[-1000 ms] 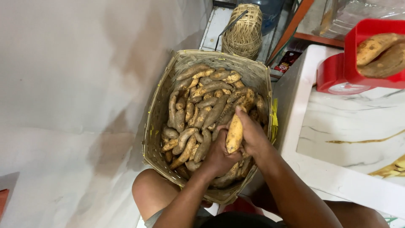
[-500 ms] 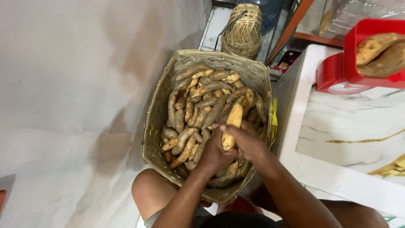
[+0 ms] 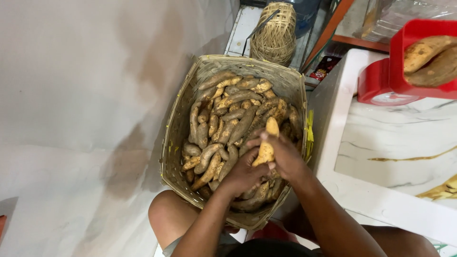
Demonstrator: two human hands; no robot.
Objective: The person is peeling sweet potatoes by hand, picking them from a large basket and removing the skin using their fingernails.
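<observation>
Your left hand [image 3: 243, 172] and right hand [image 3: 284, 154] both have their fingers wrapped around one sweet potato [image 3: 266, 143], held upright just above the heap in the woven basket [image 3: 177, 128]. Beside you, a red tray [image 3: 404, 62] holding more sweet potatoes stands on the white table [image 3: 381, 152].

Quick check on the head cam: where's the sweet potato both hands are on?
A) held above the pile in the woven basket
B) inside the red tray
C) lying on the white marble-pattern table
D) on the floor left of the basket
A: the left hand and right hand grip one yellowish sweet potato together, upright over the heap of tubers in the woven basket, not on the table or in the red tray.
</observation>
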